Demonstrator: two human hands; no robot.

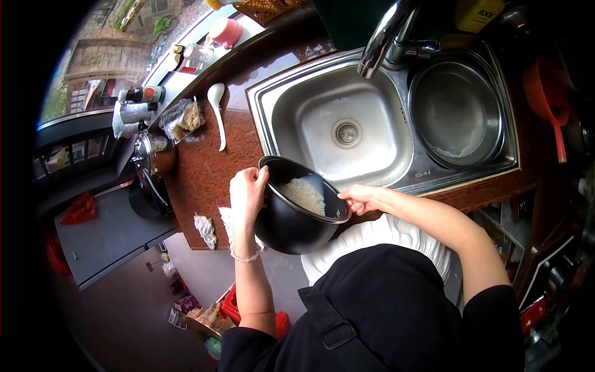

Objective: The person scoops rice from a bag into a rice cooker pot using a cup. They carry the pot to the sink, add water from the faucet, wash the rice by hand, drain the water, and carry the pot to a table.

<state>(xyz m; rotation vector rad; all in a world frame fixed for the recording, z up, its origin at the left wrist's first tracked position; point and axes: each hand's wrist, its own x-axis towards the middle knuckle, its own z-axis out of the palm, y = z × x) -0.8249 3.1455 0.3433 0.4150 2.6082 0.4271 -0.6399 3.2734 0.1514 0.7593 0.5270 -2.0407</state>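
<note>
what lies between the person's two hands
In the head view, a round black pot holding white rice lies between the left hand and the right hand, both gripping its rim.

Black pot (294, 228), white rice (305, 196), speckled red-brown counter (201, 167), silver sink (310, 121), white spoon (217, 108)

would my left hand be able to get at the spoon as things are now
Probably not without letting go: the left hand grips the pot by its rim, though nothing seems to lie between hand and spoon.
</note>
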